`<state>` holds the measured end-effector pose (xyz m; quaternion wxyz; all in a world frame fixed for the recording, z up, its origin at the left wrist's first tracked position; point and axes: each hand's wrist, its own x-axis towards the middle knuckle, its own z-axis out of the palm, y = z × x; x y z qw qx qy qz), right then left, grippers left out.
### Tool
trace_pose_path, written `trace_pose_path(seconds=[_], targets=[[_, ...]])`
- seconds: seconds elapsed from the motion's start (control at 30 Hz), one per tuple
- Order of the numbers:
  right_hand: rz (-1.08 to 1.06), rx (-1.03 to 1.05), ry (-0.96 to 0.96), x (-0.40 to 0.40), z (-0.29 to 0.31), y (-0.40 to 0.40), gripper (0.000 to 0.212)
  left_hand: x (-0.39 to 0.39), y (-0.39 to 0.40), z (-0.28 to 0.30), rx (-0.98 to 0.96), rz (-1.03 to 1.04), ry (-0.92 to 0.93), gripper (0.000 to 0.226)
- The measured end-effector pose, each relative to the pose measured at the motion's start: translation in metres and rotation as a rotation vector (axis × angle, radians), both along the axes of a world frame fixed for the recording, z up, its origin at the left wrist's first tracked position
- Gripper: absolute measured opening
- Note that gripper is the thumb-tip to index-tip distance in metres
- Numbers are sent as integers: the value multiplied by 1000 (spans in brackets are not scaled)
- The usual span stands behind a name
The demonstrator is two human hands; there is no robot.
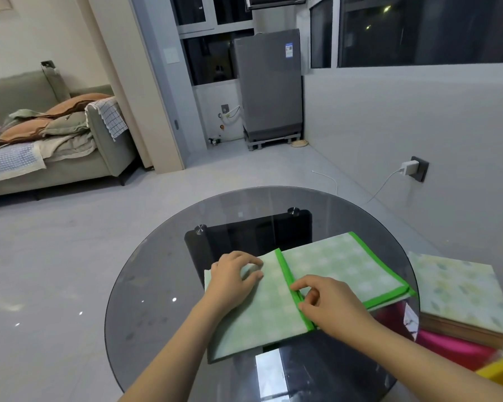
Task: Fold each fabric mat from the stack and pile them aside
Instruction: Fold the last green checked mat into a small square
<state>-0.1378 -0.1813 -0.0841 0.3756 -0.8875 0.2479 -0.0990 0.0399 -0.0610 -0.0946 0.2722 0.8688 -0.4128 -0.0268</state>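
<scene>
While the left hand (233,274) presses a folded green mat (259,311) flat on the glass desk (145,285), the right hand (325,303) pinches its green border — a flat mat stack (346,268) alongside apparently awaits folding.

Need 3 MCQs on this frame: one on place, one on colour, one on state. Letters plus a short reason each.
1. Where does the green checked mat lie?
A. on the sofa
B. on the round glass table
C. on the floor

2. What colour is the mat's trim?
A. red
B. bright green
C. black

3. What is the right hand doing?
A. pinching the mat's trimmed edge
B. hanging off the table
C. holding a charger

Answers:
1 B: the mat lies flat on the glass top, over the dark table base.
2 B: a bright green border runs along the mat's edges.
3 A: thumb and fingers close on the green edge near the mat's middle, while the left hand rests on the left part of the mat.
</scene>
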Motion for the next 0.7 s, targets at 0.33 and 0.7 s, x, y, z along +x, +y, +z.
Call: trace_pose_path(seconds=[0.33,0.7], targets=[[38,-109,-51,28,-2,-22,31,-17,44,11,113,124,-29,39],[149,-510,-147,56,-11,-24,24,-49,60,18,260,167,-77,48]])
